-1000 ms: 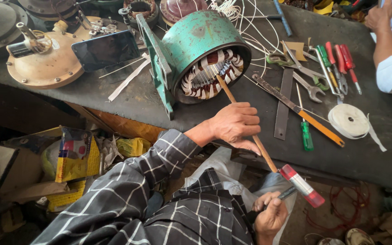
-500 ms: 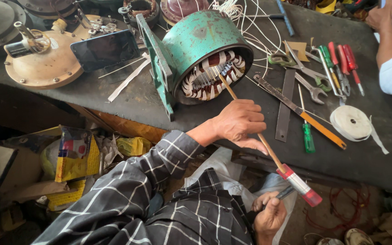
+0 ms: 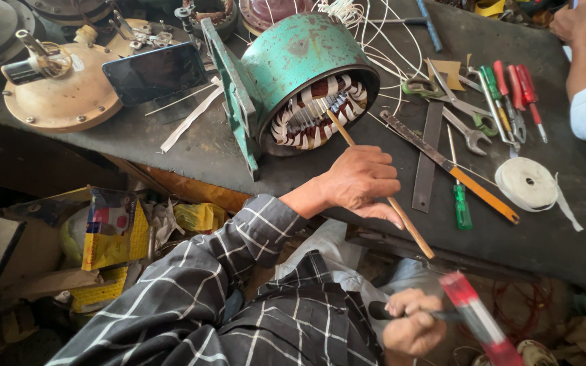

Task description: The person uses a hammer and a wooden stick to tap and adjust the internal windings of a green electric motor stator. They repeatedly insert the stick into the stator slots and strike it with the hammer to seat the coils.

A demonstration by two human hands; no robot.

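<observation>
Wooden stick slanting into stator

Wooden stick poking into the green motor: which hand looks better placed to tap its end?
Probably the right. The right hand holds a red-and-white hammer just below the wooden stick's free end. The left hand is wrapped around the stick, its tip among the windings.

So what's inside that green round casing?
Inside the green casing sits a ring of copper-coloured windings banded with white strips. The left hand holds a wooden stick whose tip reaches among them. The casing wall hides the deeper part.
</observation>
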